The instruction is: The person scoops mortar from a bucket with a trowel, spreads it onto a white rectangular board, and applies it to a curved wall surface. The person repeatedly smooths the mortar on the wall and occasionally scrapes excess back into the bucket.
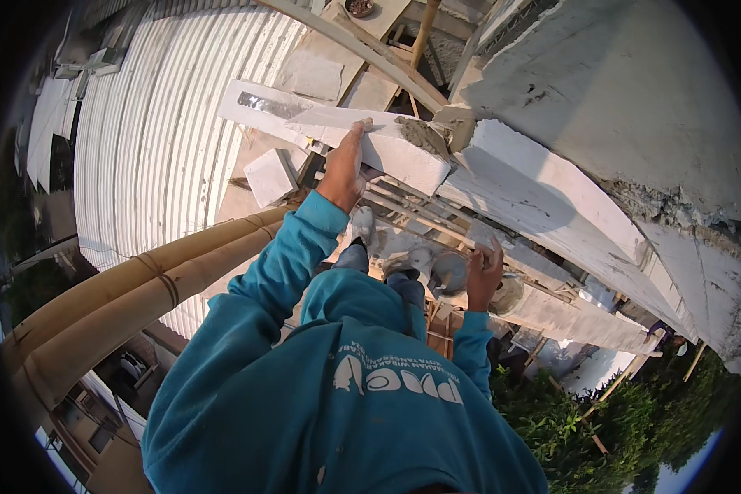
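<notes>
Hands: left (348, 170) clasps white block (403, 160); right (484, 277) half-curled.

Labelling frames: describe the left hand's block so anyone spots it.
Start at the corrugated roof and go right to the left hand. The white block is the one it grips. Grey mortar near its right end sets it apart from the bare block below-left.

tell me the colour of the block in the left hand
White block, best seen in the head view.
</notes>
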A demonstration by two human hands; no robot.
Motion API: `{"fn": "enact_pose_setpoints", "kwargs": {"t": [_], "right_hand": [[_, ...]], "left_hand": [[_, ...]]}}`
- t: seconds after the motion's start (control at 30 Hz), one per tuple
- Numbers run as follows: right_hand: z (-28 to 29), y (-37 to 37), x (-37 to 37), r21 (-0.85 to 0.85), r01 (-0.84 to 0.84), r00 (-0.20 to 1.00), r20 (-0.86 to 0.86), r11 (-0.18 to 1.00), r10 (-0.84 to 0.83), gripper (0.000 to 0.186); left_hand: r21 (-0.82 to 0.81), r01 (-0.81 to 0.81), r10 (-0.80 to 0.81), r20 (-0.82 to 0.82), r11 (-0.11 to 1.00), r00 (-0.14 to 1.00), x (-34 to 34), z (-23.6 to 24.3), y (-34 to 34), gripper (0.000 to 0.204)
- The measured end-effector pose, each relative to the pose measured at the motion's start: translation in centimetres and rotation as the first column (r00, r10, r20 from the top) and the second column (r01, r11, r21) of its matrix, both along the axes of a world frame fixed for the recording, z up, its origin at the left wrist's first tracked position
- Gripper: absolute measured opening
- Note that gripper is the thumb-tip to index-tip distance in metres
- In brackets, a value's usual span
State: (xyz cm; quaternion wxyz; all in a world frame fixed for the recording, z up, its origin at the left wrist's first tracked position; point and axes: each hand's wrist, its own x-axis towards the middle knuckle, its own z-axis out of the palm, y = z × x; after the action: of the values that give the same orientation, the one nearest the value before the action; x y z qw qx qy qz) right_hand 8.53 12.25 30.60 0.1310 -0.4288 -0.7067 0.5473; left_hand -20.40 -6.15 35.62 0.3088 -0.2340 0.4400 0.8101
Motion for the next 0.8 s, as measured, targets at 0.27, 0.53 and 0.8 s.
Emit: {"fn": "enact_pose_setpoints", "kwargs": {"t": [0.27, 0.53, 0.8], "right_hand": [[2.0, -0.6, -4.1, 0.025, -0.002, 0.997, -0.081, 1.0, 0.004, 0.049], [-3.5, -1.0, 2.1, -0.045, 0.121, 0.97, 0.216, 0.992, -0.108, 0.046], [-23.7, -6.9, 20.8, -0.113, 0.464, 0.603, 0.767, 0.879, -0.22, 0.048]], "left_hand": [[-0.088, 0.12, -0.12, 0.0, 0.989, 0.993, -1.4, 1.8, 0.9, 0.043], [-0.111, 0.1, -0.102, -0.01, 0.989, 0.995, 0.7, 3.5, -3.6, 0.049], [-0.325, 0.064, -0.074, -0.02, 0.944, 0.997, 6.0, 6.8, -6.8, 0.064]]}}
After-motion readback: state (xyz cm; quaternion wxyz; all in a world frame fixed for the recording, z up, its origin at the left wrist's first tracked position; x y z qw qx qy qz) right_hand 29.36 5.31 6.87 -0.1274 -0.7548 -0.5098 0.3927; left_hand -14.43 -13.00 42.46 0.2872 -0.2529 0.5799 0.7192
